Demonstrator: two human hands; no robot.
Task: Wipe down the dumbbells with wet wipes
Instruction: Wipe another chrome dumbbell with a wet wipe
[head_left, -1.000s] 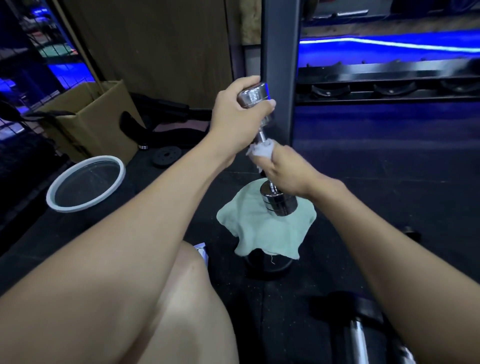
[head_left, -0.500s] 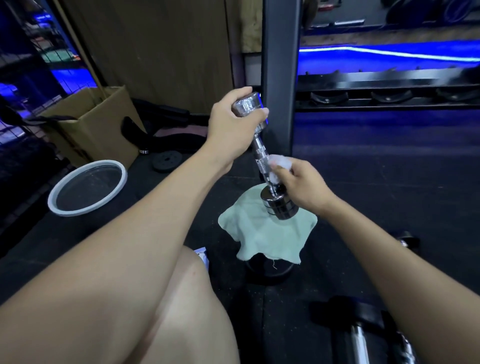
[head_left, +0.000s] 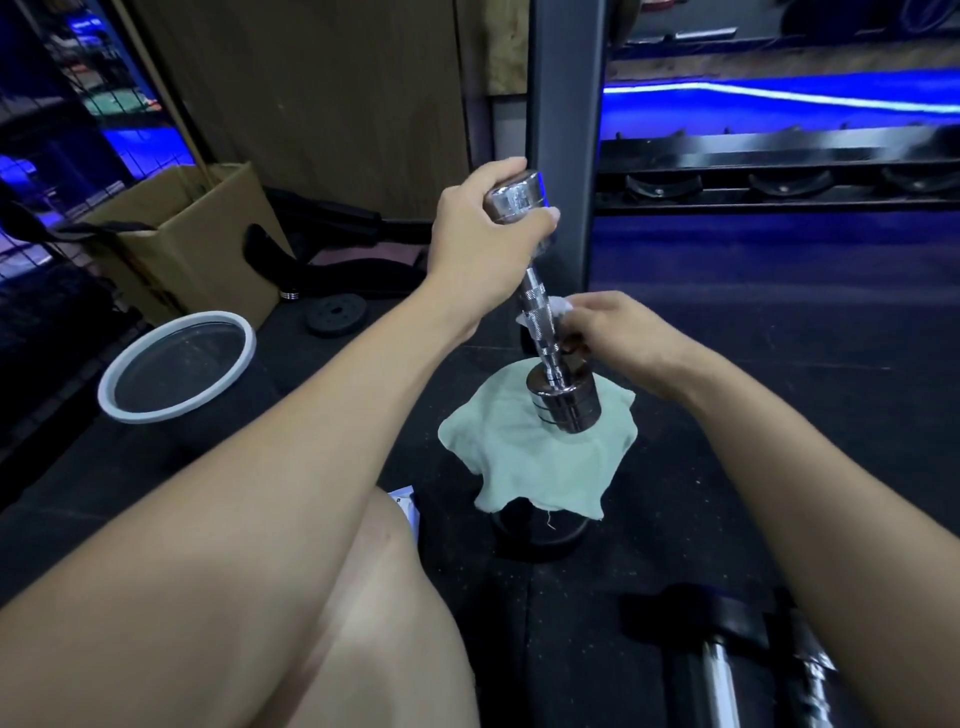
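While the left hand (head_left: 480, 234) grips the upper head of the chrome dumbbell (head_left: 540, 312), its lower head stands tilted on the green cloth (head_left: 535, 457) on the floor. The right hand (head_left: 618, 332), pinching the wet wipe (head_left: 561, 307), has slid off the handle to its side, so the handle looks nearly done.

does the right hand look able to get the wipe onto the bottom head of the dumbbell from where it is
Probably yes. The right hand holds the wipe at the handle, just above the dumbbell's lower head, whose top and sides look unobstructed; only its underside rests on the green cloth.
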